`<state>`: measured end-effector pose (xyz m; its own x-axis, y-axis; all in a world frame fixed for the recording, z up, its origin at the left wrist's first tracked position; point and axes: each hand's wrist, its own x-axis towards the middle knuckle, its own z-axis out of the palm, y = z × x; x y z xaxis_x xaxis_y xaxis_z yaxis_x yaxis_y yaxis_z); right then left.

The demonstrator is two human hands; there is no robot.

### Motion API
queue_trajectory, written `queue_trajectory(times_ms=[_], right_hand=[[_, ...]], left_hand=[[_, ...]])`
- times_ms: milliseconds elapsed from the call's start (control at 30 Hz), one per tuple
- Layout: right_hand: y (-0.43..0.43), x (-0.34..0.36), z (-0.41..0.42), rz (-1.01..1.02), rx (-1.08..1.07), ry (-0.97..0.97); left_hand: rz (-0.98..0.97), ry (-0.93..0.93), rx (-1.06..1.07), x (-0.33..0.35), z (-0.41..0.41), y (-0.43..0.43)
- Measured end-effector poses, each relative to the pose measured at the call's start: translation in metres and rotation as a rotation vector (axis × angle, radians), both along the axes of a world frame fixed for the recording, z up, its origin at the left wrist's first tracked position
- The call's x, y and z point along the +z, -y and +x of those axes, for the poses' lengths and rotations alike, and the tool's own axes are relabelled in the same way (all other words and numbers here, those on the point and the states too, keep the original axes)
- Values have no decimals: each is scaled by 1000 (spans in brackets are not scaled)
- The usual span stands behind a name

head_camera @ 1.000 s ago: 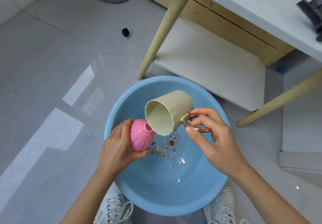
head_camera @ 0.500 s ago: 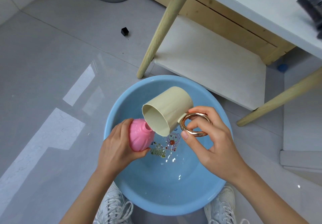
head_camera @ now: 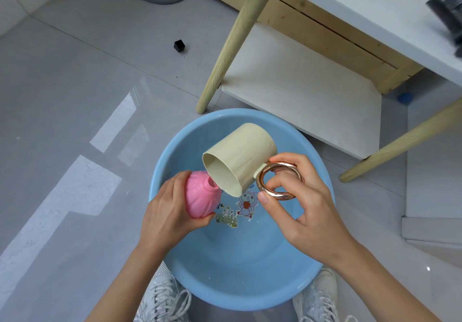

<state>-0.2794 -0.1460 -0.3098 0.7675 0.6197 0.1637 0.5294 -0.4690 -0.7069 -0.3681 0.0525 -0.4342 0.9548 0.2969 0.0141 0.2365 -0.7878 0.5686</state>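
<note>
- Left hand [head_camera: 167,211] wraps around the pink scrubber [head_camera: 202,194] over the blue basin [head_camera: 240,294], touching the mug's lower lip.
- Right hand [head_camera: 303,205] pinches the copper ring handle [head_camera: 277,182].
- Beige mug [head_camera: 241,160] lies tipped, long axis slanting, mouth towards the left hand, inside the basin's rim.
- Beyond, a wooden table leg [head_camera: 235,44] stands near the basin's far rim.

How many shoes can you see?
2. One white shoe is at the bottom left, below the blue basin. The other shoe is at the bottom right. The basin's rim partly hides both.
</note>
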Motion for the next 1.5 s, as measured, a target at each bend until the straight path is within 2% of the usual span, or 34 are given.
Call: queue_trajectory(times_ms=[1000, 1400, 1500], right_hand=[[-1, 1, 0, -49, 9, 58], [0, 0, 0, -20, 3, -6], [2, -2, 0, 1, -6, -81]], left_hand=[[3, 5, -9, 2, -1, -1], [2, 6, -3, 0, 0, 0], [10, 0, -8, 0, 0, 0]])
